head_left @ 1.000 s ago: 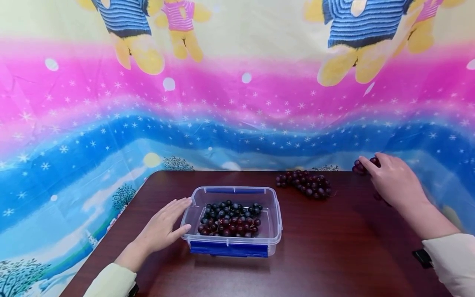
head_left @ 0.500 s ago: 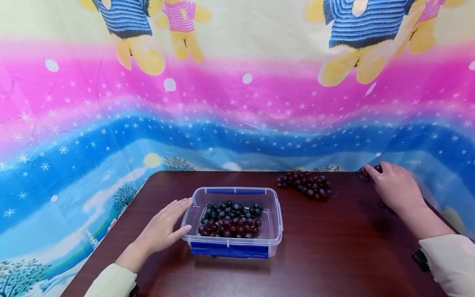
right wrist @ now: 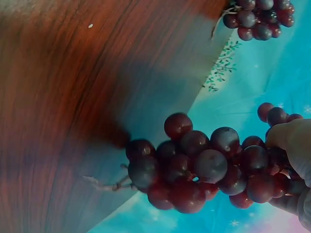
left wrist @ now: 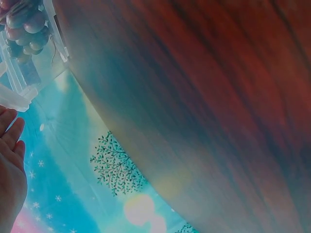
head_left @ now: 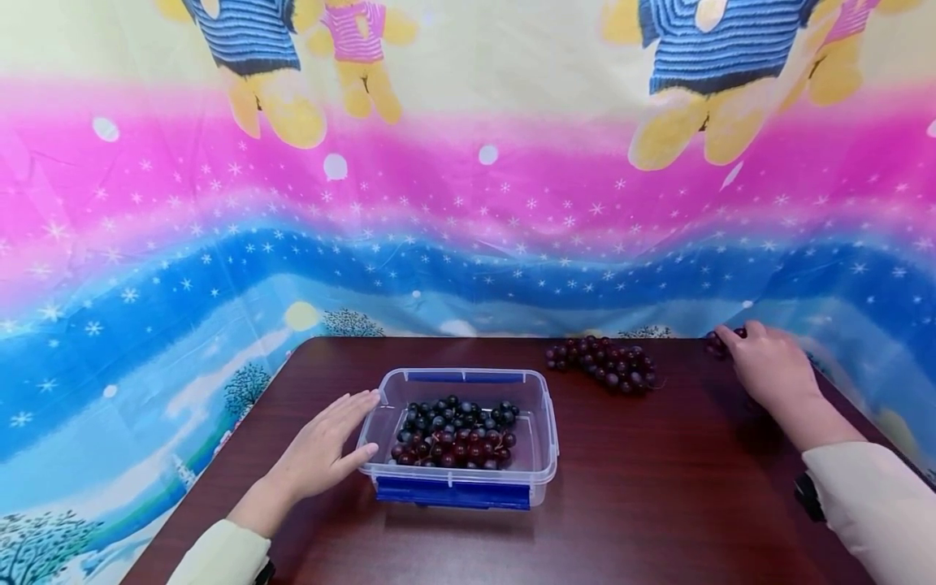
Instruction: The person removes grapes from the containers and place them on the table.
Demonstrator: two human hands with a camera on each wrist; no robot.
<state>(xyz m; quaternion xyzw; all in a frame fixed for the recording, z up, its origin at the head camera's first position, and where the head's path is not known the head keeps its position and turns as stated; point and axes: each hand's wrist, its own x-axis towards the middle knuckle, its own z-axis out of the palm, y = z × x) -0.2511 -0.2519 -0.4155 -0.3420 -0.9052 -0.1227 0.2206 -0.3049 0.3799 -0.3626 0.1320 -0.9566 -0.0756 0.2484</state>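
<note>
My right hand (head_left: 775, 370) grips a bunch of dark red grapes (right wrist: 194, 170) by one end at the table's back right. In the right wrist view the bunch stretches out from the fingers, its bare stem pointing left; the head view hides most of it behind the hand. My left hand (head_left: 318, 451) lies against the left side of a clear plastic box (head_left: 541, 475), fingers extended and thumb near the front corner. Inside that lidless box are blue-black grapes (head_left: 453, 413) behind red grapes (head_left: 468, 448).
Another bunch of dark red grapes (head_left: 610, 364) lies near the back edge of the brown table (head_left: 621, 504), between the box and my right hand. Blue latch flaps (head_left: 453, 492) hang on the box. A printed cloth (head_left: 468, 203) hangs behind the table.
My right hand has come down a little with its bunch of grapes, and its forearm has shifted slightly left. The left hand and the box stay put.
</note>
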